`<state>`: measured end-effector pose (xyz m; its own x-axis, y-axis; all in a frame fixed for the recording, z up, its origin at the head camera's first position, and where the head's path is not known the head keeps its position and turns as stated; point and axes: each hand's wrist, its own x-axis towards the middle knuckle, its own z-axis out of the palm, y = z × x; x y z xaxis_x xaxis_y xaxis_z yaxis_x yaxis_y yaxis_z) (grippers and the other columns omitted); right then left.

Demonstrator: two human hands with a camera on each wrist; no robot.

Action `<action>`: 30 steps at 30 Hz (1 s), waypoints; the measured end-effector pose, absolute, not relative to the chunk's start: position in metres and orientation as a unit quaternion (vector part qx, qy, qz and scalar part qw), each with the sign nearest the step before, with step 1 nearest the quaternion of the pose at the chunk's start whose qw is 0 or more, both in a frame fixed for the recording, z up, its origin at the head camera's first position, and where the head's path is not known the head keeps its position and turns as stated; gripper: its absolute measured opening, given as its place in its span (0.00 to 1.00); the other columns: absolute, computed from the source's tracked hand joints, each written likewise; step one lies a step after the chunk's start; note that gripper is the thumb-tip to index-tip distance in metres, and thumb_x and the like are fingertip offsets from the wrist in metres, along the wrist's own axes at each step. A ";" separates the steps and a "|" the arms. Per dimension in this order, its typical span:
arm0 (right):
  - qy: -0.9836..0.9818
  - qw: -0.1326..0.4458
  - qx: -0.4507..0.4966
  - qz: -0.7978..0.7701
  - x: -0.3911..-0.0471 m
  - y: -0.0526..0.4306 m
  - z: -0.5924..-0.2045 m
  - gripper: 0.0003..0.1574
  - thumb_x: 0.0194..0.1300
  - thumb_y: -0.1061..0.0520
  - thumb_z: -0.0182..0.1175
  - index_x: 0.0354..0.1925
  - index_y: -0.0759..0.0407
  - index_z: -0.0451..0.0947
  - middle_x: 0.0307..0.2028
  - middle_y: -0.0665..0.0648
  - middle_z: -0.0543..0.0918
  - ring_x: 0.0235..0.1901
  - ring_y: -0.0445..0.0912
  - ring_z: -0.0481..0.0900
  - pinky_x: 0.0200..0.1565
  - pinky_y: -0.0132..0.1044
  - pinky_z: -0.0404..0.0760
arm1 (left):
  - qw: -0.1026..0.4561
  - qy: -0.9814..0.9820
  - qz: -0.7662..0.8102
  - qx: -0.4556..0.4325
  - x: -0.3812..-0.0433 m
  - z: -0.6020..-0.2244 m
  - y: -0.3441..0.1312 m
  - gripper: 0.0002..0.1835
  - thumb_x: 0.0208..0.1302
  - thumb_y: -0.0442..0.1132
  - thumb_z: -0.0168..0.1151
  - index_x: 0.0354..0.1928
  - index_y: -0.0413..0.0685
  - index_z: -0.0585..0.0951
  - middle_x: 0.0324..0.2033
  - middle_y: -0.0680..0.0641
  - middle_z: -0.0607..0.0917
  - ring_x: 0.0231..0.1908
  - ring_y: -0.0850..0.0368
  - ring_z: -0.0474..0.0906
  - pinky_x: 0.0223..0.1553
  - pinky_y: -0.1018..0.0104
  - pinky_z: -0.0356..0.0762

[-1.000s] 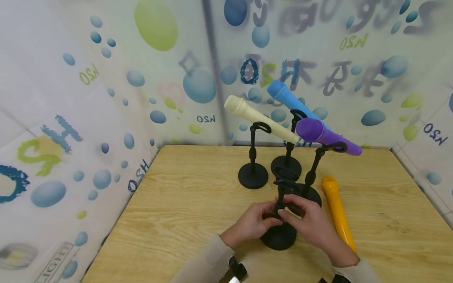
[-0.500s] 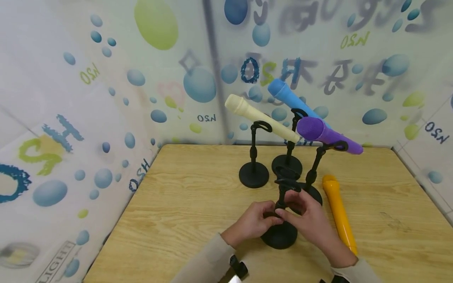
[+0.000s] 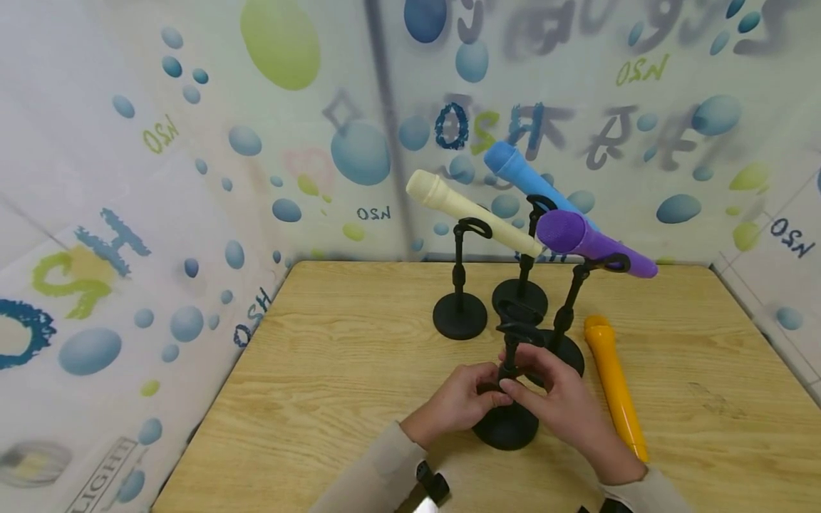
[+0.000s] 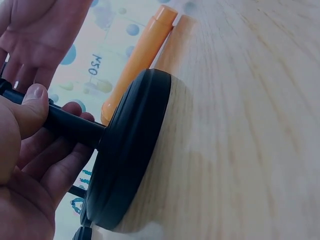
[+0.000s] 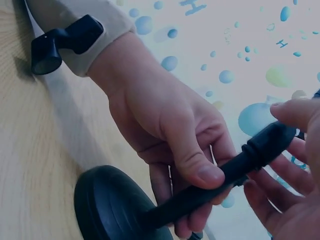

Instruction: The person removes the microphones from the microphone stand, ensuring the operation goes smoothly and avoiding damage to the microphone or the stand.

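Observation:
A black desktop microphone stand (image 3: 505, 431) stands upright on the table in front of me, with no microphone in its clip (image 3: 521, 331). My left hand (image 3: 457, 400) grips the lower pole just above the round base, thumb pressed along it in the left wrist view. Higher up, my right hand (image 3: 564, 402) pinches the pole's collar (image 5: 270, 142) between thumb and fingers. Part of the pole is hidden behind the hands in the head view. An orange microphone (image 3: 616, 388) lies on the table to the right of my right hand.
Behind this stand are three more black stands, carrying a cream microphone (image 3: 471, 214), a blue microphone (image 3: 532, 178) and a purple microphone (image 3: 596, 246). The purple one's stand is close behind my right hand. Patterned sheeting (image 3: 308, 164) borders the wooden table (image 3: 333, 342).
The right hand's fingers shift slightly around the collar, the forefinger moving off and back behind the pole. The left hand and the stand stay in place.

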<state>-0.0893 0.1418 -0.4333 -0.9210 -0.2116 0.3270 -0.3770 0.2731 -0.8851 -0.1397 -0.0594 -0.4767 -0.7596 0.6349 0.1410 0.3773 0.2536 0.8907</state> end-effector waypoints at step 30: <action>-0.712 0.132 0.288 0.627 -0.105 0.158 -0.374 0.41 0.68 0.80 0.61 0.76 0.67 0.69 0.69 0.45 0.82 0.64 0.35 0.83 0.66 0.23 0.77 | 0.162 0.762 0.551 0.300 -0.141 -0.480 -0.060 0.06 0.74 0.34 0.69 0.49 0.44 0.86 0.46 0.44 0.95 0.47 0.70 0.89 0.56 0.74 0.83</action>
